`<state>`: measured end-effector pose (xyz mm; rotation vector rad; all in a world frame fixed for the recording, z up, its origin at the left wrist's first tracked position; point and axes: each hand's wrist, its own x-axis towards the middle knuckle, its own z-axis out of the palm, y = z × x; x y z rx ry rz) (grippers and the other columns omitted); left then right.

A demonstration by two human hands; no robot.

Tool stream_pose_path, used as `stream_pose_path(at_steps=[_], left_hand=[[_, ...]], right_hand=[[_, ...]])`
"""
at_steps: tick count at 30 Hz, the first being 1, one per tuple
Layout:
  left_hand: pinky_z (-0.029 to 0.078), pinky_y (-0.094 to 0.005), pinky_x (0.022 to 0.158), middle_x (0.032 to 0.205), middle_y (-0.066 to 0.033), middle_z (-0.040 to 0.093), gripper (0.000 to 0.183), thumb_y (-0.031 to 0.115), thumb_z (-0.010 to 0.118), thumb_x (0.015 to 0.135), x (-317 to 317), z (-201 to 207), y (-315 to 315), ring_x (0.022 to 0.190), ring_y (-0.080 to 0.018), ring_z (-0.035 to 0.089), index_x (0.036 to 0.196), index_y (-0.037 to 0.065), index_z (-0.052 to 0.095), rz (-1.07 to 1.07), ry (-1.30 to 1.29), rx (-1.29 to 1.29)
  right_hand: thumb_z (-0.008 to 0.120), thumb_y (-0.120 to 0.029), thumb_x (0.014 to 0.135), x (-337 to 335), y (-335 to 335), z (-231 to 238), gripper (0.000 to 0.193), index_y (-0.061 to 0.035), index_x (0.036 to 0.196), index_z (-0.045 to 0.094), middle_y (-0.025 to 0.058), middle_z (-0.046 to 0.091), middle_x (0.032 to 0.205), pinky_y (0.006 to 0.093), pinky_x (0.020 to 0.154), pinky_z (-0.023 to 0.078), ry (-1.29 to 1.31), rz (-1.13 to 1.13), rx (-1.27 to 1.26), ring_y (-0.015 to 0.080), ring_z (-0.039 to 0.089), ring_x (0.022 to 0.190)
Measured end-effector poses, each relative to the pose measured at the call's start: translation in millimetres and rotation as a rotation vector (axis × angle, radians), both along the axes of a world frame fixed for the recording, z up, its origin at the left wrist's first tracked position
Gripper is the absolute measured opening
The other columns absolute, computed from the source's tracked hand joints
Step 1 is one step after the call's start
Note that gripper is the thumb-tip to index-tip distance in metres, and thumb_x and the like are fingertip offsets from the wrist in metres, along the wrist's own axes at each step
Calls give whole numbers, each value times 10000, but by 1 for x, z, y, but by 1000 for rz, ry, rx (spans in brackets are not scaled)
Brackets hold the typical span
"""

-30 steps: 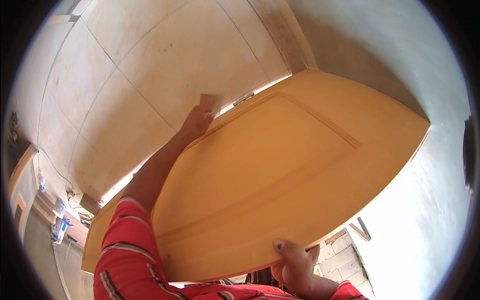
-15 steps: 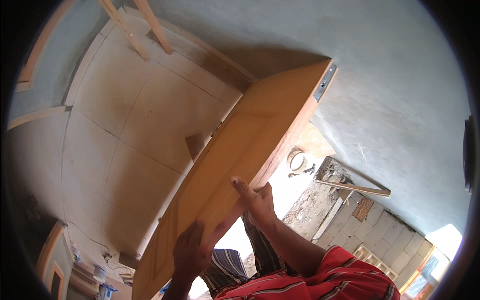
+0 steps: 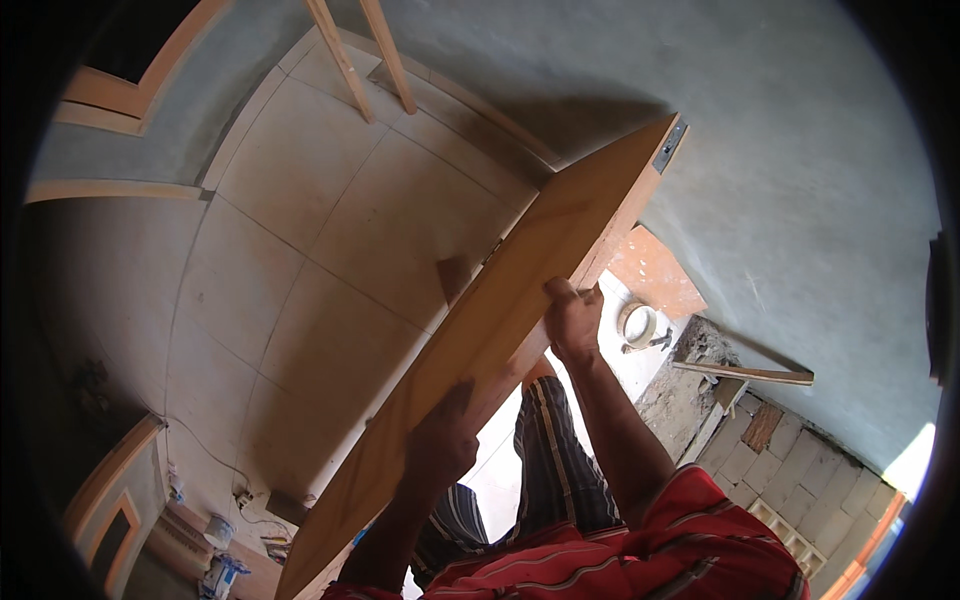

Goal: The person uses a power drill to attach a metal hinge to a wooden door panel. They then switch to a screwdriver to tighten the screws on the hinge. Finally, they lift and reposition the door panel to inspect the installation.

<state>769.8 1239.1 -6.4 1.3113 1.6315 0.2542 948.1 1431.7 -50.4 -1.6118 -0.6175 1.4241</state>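
Observation:
A wooden door (image 3: 520, 280) stands on edge across the middle of the head view, slanting from lower left to upper right. A metal lock plate (image 3: 669, 148) is set into its long edge near the upper right end. My right hand (image 3: 575, 318) grips that edge about halfway along, thumb on the broad face and the other fingers mostly hidden behind it. Closer to my body, my left hand (image 3: 443, 440) clasps the same edge, in shadow, its fingers lying over the face.
Two wooden props (image 3: 388, 55) lean at the far wall. Pale tiles (image 3: 330, 230) cover the floor left of the door. On the right are a white bucket (image 3: 637, 325), a wooden board (image 3: 745, 373) and rubble (image 3: 703, 345). A cable (image 3: 205, 455) trails at lower left.
My right hand has moved farther up along the door's edge, and its arm is straighter. The left hand still holds the edge. The whole view has shifted, so surroundings sit farther right.

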Motion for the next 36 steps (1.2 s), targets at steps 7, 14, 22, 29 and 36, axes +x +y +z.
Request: stream_pose_path(at_steps=[7, 14, 22, 29, 36], left_hand=[[582, -481, 972, 1396, -191, 642, 693, 79, 646, 802, 8, 6, -3, 1179, -388, 686, 1482, 115, 521, 6, 91, 13], [580, -474, 965, 1441, -168, 623, 733, 105, 668, 796, 8, 2, 1, 1157, -375, 693, 1510, 94, 507, -28, 126, -14], [584, -491, 934, 1306, -208, 688, 646, 64, 657, 804, 4, 6, 0, 1115, -407, 701, 1442, 91, 562, 45, 74, 57], [582, -501, 935, 1334, -174, 681, 673, 114, 692, 824, -13, 29, 10, 1153, -365, 697, 1477, 105, 528, -20, 191, 73], [443, -529, 1158, 1576, -185, 497, 911, 507, 787, 853, -24, 43, -87, 1376, -384, 554, 1601, 147, 410, 270, 306, 119]], right_hand=[[664, -35, 848, 4, -7, -11, 462, 98, 1273, 543, 101, 692, 842, 285, 556, 502, 1, -22, 39, 162, 645, 644], [665, -33, 847, 9, -1, -5, 508, 109, 1314, 524, 160, 730, 1008, 314, 716, 570, -91, 83, -54, 207, 710, 820], [646, -15, 827, 4, -3, -3, 333, 89, 1143, 621, 88, 705, 912, 317, 664, 532, -39, 24, -43, 174, 658, 748], [689, -37, 827, -17, 13, 14, 350, 20, 1169, 635, 58, 690, 908, 307, 663, 510, -29, 62, 5, 178, 637, 736], [835, -268, 896, 19, 12, -22, 346, -23, 1118, 732, 64, 725, 1081, 419, 702, 618, -74, 349, -243, 216, 700, 829]])
